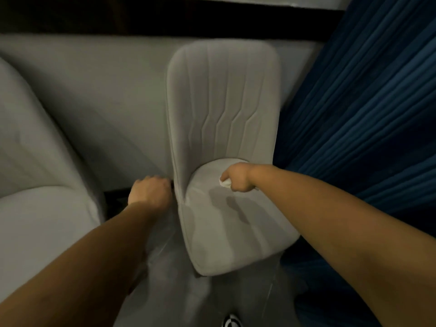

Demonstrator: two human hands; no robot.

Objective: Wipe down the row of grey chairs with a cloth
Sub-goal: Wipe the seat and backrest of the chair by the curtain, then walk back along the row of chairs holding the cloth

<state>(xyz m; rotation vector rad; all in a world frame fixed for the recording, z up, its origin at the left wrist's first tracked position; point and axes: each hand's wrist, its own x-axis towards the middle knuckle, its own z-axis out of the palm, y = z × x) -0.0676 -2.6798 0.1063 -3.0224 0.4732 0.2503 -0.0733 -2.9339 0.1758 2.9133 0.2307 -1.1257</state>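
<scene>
Grey fabric covers the chair (221, 128) in the middle, and the right hand (238, 177) presses a small white cloth (225, 183), bunched in its curled fingers, onto the back part of the seat, where darker patches look like damp. The left hand (149, 191) curls round the chair's left edge, steadying it. Because the cloth is wadded so small, it could miss strips of the seat, and the next chair (35, 208) to the left may go unwiped.

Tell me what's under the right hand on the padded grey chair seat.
A small white cloth shows under the right hand, pressed on the grey chair seat. The fingers cover most of the cloth.
</scene>
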